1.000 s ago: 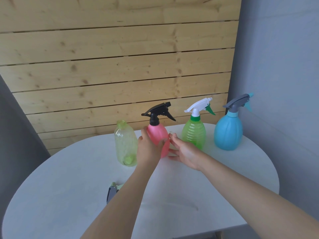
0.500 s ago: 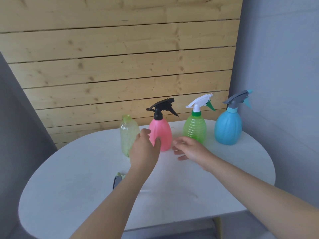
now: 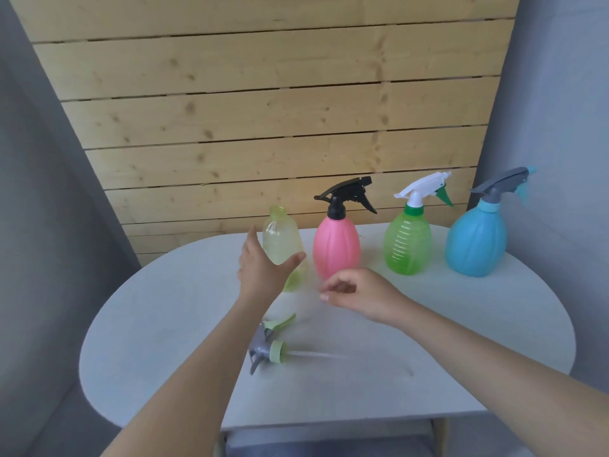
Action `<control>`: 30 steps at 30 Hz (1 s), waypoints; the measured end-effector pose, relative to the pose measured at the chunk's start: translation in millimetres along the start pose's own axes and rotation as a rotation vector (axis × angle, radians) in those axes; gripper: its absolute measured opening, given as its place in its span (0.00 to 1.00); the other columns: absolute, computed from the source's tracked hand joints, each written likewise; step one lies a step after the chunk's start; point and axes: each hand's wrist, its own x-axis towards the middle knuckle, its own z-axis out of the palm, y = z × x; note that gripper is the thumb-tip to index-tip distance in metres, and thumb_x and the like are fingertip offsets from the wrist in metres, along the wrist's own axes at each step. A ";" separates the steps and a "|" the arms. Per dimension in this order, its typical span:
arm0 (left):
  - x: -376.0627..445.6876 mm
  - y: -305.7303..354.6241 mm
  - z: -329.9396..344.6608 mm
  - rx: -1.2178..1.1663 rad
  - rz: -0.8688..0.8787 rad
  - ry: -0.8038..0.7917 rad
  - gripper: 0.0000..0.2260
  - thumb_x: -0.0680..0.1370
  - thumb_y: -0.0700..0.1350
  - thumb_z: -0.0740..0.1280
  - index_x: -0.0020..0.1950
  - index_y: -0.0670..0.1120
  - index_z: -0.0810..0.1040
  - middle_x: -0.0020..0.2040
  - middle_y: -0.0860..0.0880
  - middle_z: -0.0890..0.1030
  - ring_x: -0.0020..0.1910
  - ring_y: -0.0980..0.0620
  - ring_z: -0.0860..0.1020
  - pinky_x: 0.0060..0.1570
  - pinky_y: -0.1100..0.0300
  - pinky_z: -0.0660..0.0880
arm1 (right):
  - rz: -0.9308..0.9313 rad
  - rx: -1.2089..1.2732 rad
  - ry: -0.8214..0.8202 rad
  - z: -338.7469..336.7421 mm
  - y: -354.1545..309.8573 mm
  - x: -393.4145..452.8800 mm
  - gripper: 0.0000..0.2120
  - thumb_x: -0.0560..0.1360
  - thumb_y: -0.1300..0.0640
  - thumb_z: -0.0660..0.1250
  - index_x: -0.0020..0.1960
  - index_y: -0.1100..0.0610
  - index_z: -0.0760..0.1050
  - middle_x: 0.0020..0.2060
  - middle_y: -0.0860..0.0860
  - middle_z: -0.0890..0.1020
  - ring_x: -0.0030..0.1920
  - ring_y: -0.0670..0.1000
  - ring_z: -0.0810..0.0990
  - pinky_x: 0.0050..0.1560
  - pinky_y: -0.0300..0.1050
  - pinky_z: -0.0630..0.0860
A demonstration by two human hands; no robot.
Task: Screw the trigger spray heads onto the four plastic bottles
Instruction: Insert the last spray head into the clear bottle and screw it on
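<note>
Yellowish uncapped bottle [image 3: 280, 240] is framed by the spread, empty left hand [image 3: 263, 268], upright just beyond it. If it's bumped, it's probably tipped over. Loose spray head [image 3: 268, 347] lies nearer; right hand [image 3: 357, 291] is loosely curled, empty.

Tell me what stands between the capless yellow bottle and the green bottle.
In the head view, the pink bottle with a black spray head stands between the yellow bottle and green bottle.

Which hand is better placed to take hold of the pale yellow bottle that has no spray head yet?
The left hand: it is open right in front of the pale yellow bottle, thumb and fingers spread around it. The right hand is loosely curled lower down, nearer the pink bottle.
</note>
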 end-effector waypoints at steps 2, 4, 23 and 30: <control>5.9 -1.9 3.2 -0.044 0.028 -0.052 0.45 0.68 0.55 0.74 0.76 0.47 0.50 0.75 0.46 0.63 0.73 0.46 0.63 0.69 0.44 0.63 | -0.008 0.001 -0.040 5.0 0.6 3.7 0.07 0.69 0.50 0.72 0.46 0.50 0.80 0.39 0.47 0.79 0.38 0.41 0.75 0.43 0.35 0.72; 8.4 -3.2 6.0 -0.082 0.044 -0.049 0.42 0.69 0.52 0.74 0.76 0.47 0.53 0.73 0.46 0.66 0.71 0.48 0.65 0.67 0.52 0.64 | -0.016 0.010 -0.060 9.0 0.9 8.2 0.07 0.68 0.49 0.73 0.46 0.48 0.80 0.40 0.48 0.79 0.38 0.41 0.75 0.42 0.35 0.71; -33.6 -45.1 -79.0 -0.008 0.113 0.124 0.36 0.65 0.56 0.75 0.68 0.62 0.60 0.56 0.55 0.63 0.44 0.69 0.69 0.38 0.71 0.63 | -0.077 -0.526 -0.312 81.0 -42.1 7.8 0.16 0.61 0.46 0.76 0.41 0.54 0.78 0.40 0.51 0.80 0.41 0.53 0.78 0.40 0.45 0.72; -34.6 -51.4 -88.0 0.044 0.132 0.087 0.36 0.65 0.53 0.76 0.68 0.63 0.62 0.56 0.55 0.63 0.49 0.57 0.69 0.41 0.68 0.64 | 0.008 -0.246 -0.172 52.9 -50.1 11.1 0.12 0.65 0.50 0.75 0.34 0.58 0.78 0.23 0.44 0.73 0.26 0.44 0.70 0.28 0.39 0.63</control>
